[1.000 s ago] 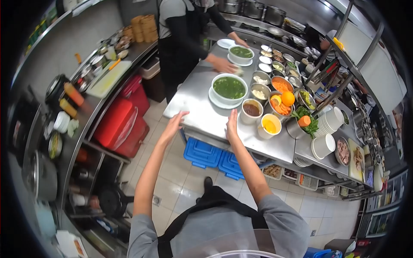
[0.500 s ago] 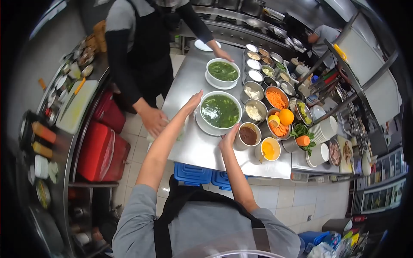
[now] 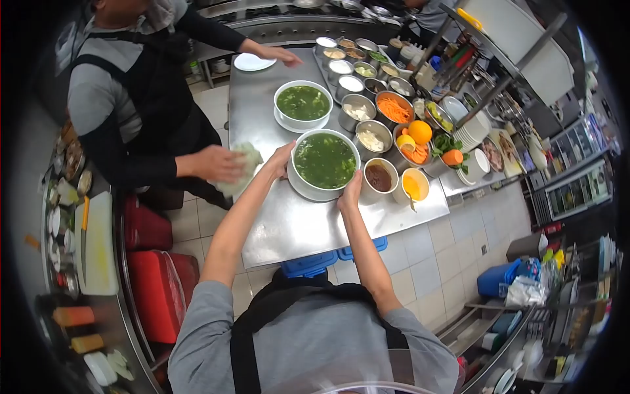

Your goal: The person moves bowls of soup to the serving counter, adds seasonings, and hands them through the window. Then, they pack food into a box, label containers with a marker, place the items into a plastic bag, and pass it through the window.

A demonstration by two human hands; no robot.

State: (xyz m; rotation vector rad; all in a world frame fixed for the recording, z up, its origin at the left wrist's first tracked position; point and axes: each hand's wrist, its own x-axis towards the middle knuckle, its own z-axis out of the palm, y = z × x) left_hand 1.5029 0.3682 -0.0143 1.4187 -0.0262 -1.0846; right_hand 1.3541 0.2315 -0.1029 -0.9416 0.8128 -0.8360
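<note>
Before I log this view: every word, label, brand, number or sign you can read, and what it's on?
None; no text can be read.
Near soup bowl, far soup bowl: no lettering visible.
Brown sauce tub: no lettering visible.
Squeeze bottles: any label too blurred to read.
Glass-fronted cabinet, plastic bags: any print too small or blurred to read.

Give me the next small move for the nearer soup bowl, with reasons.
I'd probably firm up the hold, with the nearer bowl level on its plate: the left grip and right grip are at opposite sides, the soup could slop, and the brown sauce tub stands close to the right one.
</note>
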